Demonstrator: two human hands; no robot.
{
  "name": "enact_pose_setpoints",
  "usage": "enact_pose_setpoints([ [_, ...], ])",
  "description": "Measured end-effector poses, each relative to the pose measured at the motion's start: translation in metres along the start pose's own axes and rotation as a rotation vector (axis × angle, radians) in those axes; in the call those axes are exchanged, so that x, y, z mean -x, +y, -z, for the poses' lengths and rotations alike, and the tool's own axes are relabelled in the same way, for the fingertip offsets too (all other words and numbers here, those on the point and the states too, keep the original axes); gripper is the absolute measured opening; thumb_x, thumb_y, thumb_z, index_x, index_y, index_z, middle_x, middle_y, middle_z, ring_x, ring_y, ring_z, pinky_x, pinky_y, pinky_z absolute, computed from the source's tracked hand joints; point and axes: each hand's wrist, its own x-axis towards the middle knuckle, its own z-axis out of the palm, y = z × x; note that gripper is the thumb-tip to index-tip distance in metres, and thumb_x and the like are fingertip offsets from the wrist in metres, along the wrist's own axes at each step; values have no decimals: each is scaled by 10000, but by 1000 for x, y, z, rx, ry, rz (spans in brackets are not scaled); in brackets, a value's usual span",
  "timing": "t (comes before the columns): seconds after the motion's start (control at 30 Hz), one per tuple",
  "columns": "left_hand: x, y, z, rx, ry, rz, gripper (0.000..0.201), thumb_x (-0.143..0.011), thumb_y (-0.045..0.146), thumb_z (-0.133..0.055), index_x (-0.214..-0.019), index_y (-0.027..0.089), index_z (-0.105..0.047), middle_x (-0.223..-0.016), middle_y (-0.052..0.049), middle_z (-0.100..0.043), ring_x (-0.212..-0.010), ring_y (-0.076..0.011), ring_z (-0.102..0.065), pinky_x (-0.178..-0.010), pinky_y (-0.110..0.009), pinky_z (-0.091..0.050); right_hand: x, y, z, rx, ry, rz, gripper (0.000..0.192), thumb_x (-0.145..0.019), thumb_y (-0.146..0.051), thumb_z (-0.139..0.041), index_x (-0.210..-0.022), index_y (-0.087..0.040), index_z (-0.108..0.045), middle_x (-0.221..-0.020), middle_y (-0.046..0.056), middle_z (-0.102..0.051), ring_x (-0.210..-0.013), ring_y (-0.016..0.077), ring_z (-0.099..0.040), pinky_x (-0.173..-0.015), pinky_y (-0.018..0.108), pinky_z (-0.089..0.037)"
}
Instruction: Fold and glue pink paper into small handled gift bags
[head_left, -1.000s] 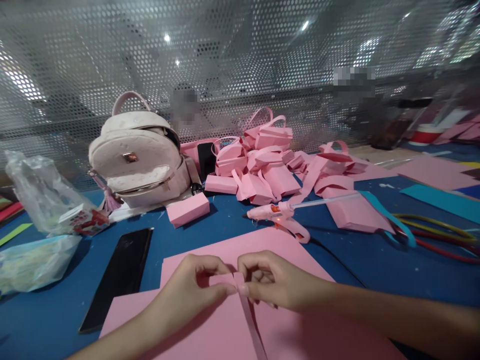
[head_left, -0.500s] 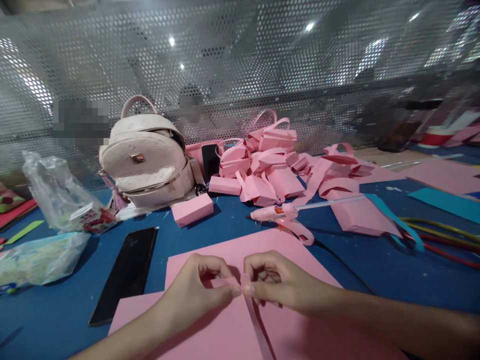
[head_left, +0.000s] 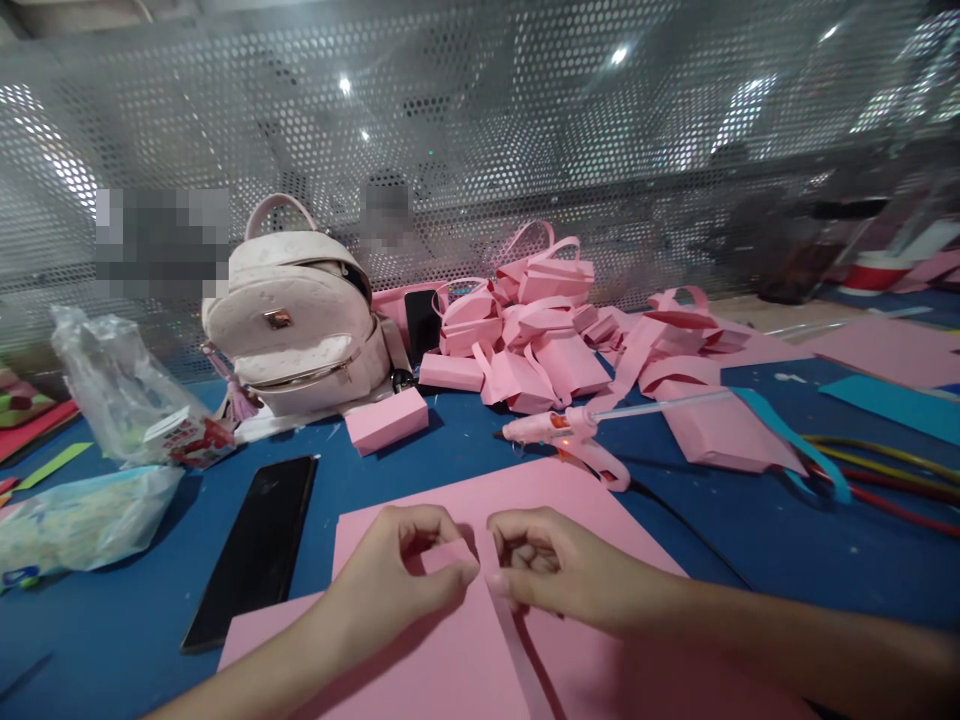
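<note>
One long pink strip (head_left: pixel 519 660) slants from the near side of the surface (head_left: pixel 757 520) up to the right hand (head_left: pixel 562 565), whose grip pinches its upper end between thumb and fingers. The left hand (head_left: pixel 405 565), just beside, has its grip pinched on a short pink tab (head_left: pixel 448 553); whether tab and strip are joined cannot be told. Both hands are above large pink sheets (head_left: pixel 555 485), which lie toward the near edge. Beyond the sheets, a pink glue gun (head_left: pixel 559 428) rests with its nozzle pointing left. To their left lies a dark phone (head_left: pixel 255 550), slanting toward the far edge; a small pink box (head_left: pixel 388 422) sits farther back. Toward the far edge, before a perforated screen (head_left: pixel 480 140), a pale backpack (head_left: pixel 289 300) stands left of heaped pink paper bags (head_left: pixel 566 362). Toward the left edge is a red-and-white carton (head_left: pixel 187 435); toward the right edge, a blue sheet (head_left: pixel 896 405).
</note>
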Motion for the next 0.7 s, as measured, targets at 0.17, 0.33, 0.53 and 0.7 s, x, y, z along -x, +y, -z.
enact_pose_setpoints([
  [0.17, 2, -1, 1, -50, -77, -29, 35, -720, 178, -663, -725, 168, -697, -770, 9, -701, -801, -158, -617, -799, -246, -466, 1, 3, -1, 35, -23, 22, 380, -753, -479, -756, -687, -183, -527, -611, -18, -587, -560, 111, -501, -533, 223, -353],
  [0.33, 4, -1, -1, -26, -105, 23, 62, -711, 163, -666, -721, 168, -727, -759, 4, -735, -780, -162, -634, -738, -239, -471, 3, 4, -1, 43, -29, 20, 381, -743, -469, -763, -655, -189, -521, -590, -11, -612, -508, 97, -475, -511, 221, -344],
  [0.53, 3, 0, 0, 14, -101, 35, 89, -704, 131, -641, -702, 164, -724, -720, 30, -712, -684, -112, -580, -658, -209, -435, 3, 3, 1, 28, -22, 22, 362, -749, -440, -757, -651, -192, -512, -570, -20, -609, -501, 94, -477, -506, 216, -363],
  [0.7, 3, 4, 4, -95, -65, 52, 77, -690, 127, -628, -638, 165, -669, -625, 57, -598, -647, -102, -513, -625, -205, -398, 3, 3, 1, 24, -33, 44, 331, -777, -429, -736, -695, -195, -517, -583, -32, -593, -495, 91, -482, -502, 218, -375],
])
